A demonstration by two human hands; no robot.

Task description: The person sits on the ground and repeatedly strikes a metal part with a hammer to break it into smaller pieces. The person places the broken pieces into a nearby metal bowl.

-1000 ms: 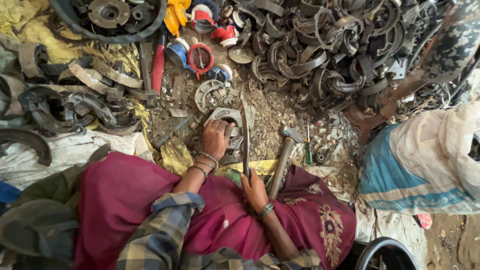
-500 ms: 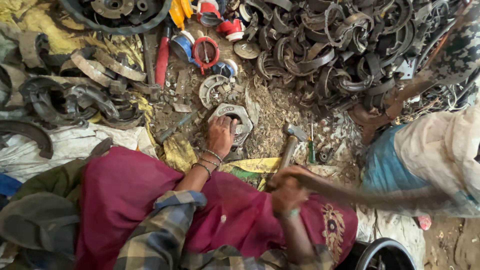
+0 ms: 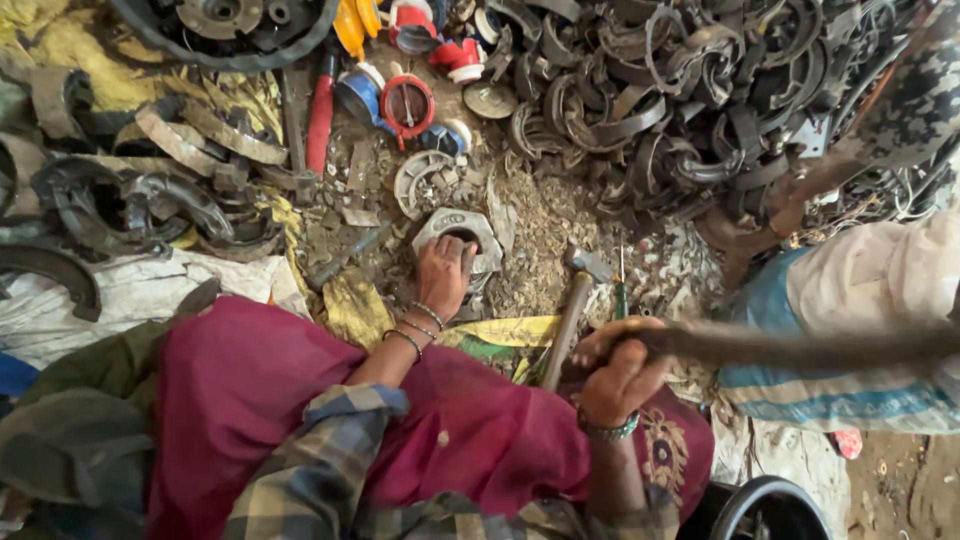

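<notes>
My left hand (image 3: 443, 274) presses down on a grey metal ring part (image 3: 452, 227) that lies on the littered ground in front of my knees. My right hand (image 3: 620, 368) is closed around one end of a long dark flat blade (image 3: 800, 347), which points out to the right and is blurred. A hammer with a wooden handle (image 3: 573, 303) lies on the ground between my two hands, untouched. A maroon cloth (image 3: 300, 400) covers my lap.
A large heap of curved dark metal shoes (image 3: 650, 90) fills the upper right. More curved pieces (image 3: 150, 190) lie at left. Red and blue parts (image 3: 400, 100) sit at top centre. A small screwdriver (image 3: 619, 290) lies by the hammer. Another person's leg (image 3: 860, 130) is at right.
My right hand has swung the long blade from upright beside the ring part out to the right and lifted slightly. My left hand has stayed on the ring part.
</notes>
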